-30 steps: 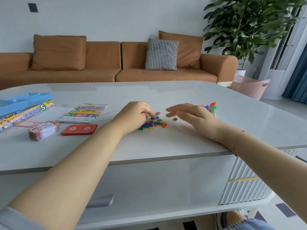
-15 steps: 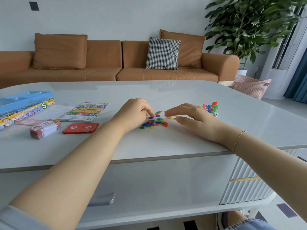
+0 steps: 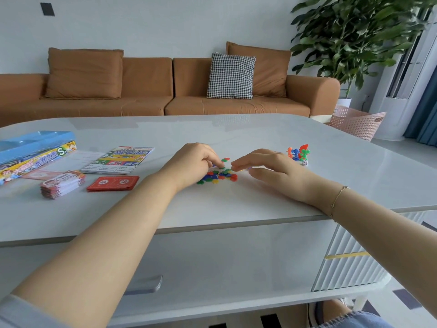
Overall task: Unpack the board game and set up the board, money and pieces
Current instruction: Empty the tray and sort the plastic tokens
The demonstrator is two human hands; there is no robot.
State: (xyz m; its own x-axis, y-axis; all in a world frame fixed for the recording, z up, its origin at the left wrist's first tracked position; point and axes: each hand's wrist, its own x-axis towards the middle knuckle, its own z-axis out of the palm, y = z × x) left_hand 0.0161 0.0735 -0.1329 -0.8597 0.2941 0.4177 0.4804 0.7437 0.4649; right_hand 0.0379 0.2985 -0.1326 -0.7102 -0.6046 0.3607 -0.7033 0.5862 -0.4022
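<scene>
Light: I read bright, even daylight, strongest at right.
Glare: table (image 3: 236,129) mirrors the sofa (image 3: 146,91) faintly.
Shadows: soft, pale under the hands.
Blur: plant (image 3: 354,39) leaves smeared; small pieces soft.
Distortion: wide-angle bend at table edge and frame corners.
</scene>
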